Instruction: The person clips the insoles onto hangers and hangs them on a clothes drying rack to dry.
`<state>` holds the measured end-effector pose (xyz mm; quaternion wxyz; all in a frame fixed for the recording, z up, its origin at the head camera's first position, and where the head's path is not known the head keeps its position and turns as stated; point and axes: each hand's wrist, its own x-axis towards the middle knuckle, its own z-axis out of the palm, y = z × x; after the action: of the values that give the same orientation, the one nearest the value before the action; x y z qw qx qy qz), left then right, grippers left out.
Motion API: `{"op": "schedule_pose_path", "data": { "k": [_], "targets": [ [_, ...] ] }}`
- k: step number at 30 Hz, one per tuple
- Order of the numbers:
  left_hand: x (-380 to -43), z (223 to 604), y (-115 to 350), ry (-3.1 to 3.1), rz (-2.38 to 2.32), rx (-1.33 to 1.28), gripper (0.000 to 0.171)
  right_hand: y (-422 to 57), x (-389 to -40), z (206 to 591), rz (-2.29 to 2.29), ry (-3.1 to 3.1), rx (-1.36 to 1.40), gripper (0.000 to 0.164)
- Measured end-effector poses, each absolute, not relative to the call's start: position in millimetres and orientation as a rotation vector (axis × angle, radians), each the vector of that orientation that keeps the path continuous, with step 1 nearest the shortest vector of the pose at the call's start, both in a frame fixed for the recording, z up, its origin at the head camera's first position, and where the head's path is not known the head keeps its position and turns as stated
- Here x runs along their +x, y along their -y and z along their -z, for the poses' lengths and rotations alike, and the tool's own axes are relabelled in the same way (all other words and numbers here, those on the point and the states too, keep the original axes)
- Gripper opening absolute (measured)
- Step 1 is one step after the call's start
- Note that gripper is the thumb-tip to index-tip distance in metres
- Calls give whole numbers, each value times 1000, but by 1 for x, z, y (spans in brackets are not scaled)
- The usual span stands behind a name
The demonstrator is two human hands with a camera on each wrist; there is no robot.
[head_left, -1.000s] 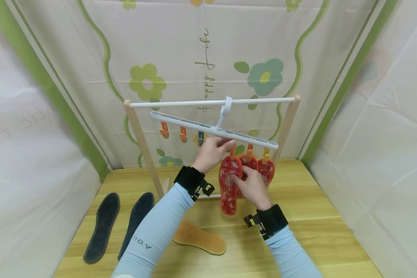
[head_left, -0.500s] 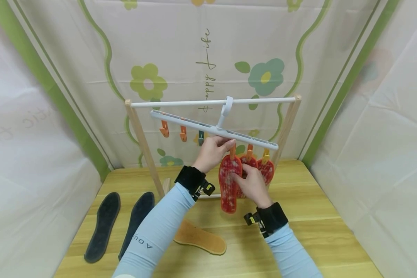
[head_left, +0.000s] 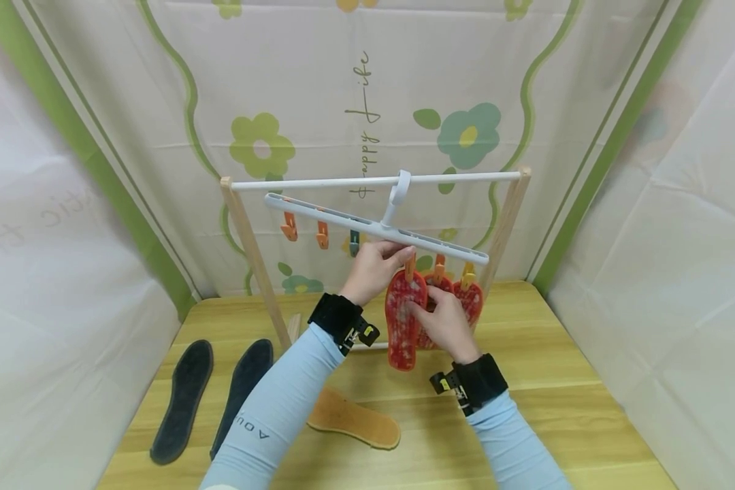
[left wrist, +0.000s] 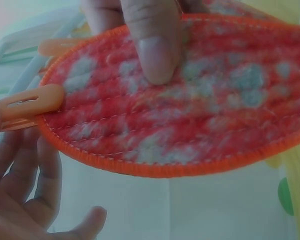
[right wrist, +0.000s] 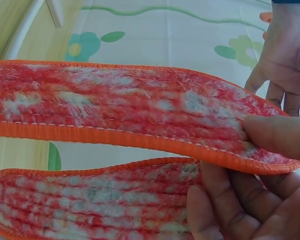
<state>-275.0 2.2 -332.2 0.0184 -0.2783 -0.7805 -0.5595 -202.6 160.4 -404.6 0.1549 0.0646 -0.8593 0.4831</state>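
My left hand [head_left: 372, 269] pinches an orange clothes peg [left wrist: 32, 102] under the grey hanger bar [head_left: 343, 219]. The peg's tips overlap the top edge of a red-and-white quilted insole [head_left: 404, 337] with orange edging. My right hand [head_left: 448, 328] holds this insole near its upper part, thumb [right wrist: 277, 132] on the front face and fingers behind. To its right, a second red insole [right wrist: 95, 200] hangs from another orange peg [head_left: 439, 265]. The third red insole [head_left: 473, 299] hangs from a yellow peg [head_left: 468, 275] at the bar's right end.
The hanger hooks over a white rail [head_left: 318, 183] on a wooden-legged stand [head_left: 252, 255], its right side tilted lower. Two orange pegs and a dark green peg [head_left: 354, 243] hang at left. Dark insoles [head_left: 182, 401] and a tan insole [head_left: 361, 422] lie on the wooden table [head_left: 563, 422].
The front red insole has risen slightly in my right hand, its lower end higher than before. My left hand stays at the orange clothes peg.
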Motion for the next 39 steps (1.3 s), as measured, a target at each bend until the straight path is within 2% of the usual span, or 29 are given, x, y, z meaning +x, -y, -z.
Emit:
{"op": "schedule_pose_path", "data": {
  "k": [19,28,39],
  "targets": [
    [-272,340,-8,2374,1862,-821,32,-173,-207,429,-1383,2502,161,26],
    [-275,344,-9,2360,1872,-829,39,-179,-203,440,-1430,2553,92,33],
    [-274,343,-8,2365,1881,-816,36,-187,-194,454,-1377,2586,121,29]
  ]
}}
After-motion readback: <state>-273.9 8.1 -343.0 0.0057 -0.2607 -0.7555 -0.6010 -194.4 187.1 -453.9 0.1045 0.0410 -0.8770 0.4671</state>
